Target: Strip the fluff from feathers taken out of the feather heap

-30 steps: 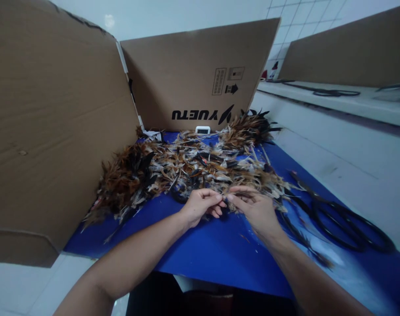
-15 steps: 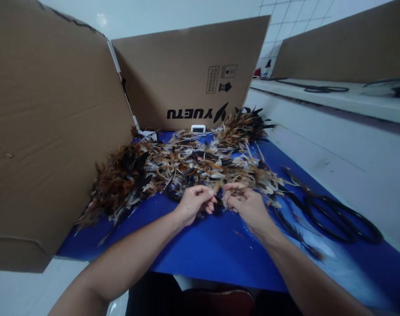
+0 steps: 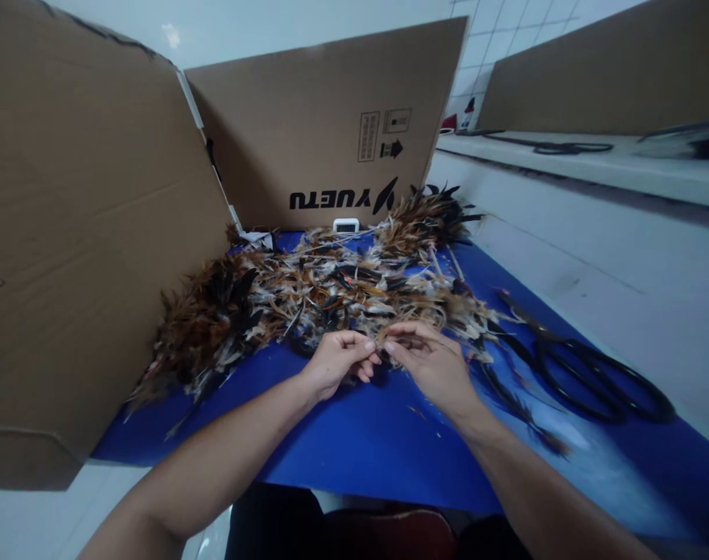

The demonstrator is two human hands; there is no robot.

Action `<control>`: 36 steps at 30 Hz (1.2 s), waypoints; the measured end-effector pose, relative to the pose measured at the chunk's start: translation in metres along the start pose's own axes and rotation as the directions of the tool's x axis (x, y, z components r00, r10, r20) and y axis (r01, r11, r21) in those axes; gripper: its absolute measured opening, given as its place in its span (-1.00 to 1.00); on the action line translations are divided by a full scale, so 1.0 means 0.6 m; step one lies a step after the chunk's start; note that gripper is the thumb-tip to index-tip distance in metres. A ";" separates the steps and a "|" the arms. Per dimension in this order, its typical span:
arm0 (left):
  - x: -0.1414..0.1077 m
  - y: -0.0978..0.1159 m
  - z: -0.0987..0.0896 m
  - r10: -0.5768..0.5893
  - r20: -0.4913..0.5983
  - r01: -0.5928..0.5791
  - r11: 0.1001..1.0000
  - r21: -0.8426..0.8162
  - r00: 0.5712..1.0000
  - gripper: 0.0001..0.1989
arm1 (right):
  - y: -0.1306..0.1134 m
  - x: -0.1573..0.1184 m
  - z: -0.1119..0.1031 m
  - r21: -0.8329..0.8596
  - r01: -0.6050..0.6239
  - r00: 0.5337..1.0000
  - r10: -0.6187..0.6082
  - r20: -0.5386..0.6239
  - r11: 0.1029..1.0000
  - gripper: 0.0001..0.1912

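My left hand [image 3: 343, 359] is closed in a pinch at the near edge of a heap of loose feathers [image 3: 331, 280]. A pale brown feather [image 3: 382, 336] stands up between the fingertips of both hands; its lower end is hidden by my fingers. My right hand [image 3: 429, 362] pinches at the same feather, thumb and forefinger nearly touching my left fingertips. On the left lies a thick bunch of brown and black feathers [image 3: 199, 319], and a second bunch [image 3: 427, 222] rests at the back right. Several dark feathers [image 3: 523, 416] lie right of my right hand.
Black-handled scissors [image 3: 587, 373] lie on the blue table [image 3: 377, 451] at the right. Cardboard panels [image 3: 307, 124] stand at the back and left. A small white digital device [image 3: 346, 225] leans at the back. A white ledge [image 3: 541, 159] runs along the right.
My right hand has moved left, its fingertips closing in on my left hand's at the feather. My left hand has hardly moved, and the whole view has shifted slightly.
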State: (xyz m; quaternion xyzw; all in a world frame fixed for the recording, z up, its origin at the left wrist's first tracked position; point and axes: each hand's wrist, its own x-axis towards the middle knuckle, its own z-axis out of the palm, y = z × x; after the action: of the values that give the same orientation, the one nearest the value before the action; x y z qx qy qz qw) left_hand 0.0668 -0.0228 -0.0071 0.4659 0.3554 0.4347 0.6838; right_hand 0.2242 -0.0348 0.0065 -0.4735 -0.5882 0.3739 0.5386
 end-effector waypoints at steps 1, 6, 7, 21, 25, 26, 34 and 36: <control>0.000 0.001 0.000 -0.003 0.005 0.003 1.000 0.005 1.000 -0.67 | 0.001 0.000 0.000 -0.011 0.011 1.000 -0.011 0.005 1.000 -0.80; -0.002 0.006 0.000 -0.051 0.031 0.050 0.998 0.034 0.998 -0.65 | 0.012 -0.002 -0.004 -0.066 0.090 0.995 -0.088 0.037 0.994 -0.85; -0.002 0.007 0.000 -0.060 0.039 0.058 0.998 0.036 0.997 -0.64 | 0.014 -0.002 -0.004 -0.074 0.104 0.994 -0.101 0.044 0.992 -0.85; 0.005 0.033 -0.012 0.088 -0.030 -0.091 0.988 -0.126 0.996 -0.72 | 0.001 0.008 -0.014 -0.096 -0.011 1.000 0.009 -0.016 0.995 -0.74; 0.007 0.045 -0.019 0.138 -0.079 -0.152 0.966 -0.208 0.987 -0.72 | -0.015 -0.006 0.000 -0.361 0.177 0.935 -0.041 0.352 0.916 -0.84; 0.007 0.045 -0.020 0.141 -0.084 -0.156 0.964 -0.218 0.987 -0.73 | -0.019 -0.011 0.008 -0.422 0.264 0.892 -0.053 0.449 0.868 -0.85; 0.013 0.042 -0.028 0.209 -0.114 -0.230 0.949 -0.215 0.971 -0.77 | -0.030 -0.010 0.045 -0.624 0.602 0.713 0.016 0.701 0.499 -0.79; 0.015 0.042 -0.030 0.219 -0.126 -0.242 0.947 -0.213 0.967 -0.78 | -0.033 0.001 0.032 -0.584 0.584 0.696 0.021 0.717 0.564 -0.81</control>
State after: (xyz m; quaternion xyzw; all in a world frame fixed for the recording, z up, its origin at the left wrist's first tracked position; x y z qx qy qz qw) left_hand 0.0473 -0.0038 0.0105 0.4008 0.2805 0.5724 0.6580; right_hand 0.2021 -0.0384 0.0225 -0.3858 -0.9100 0.1207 0.0917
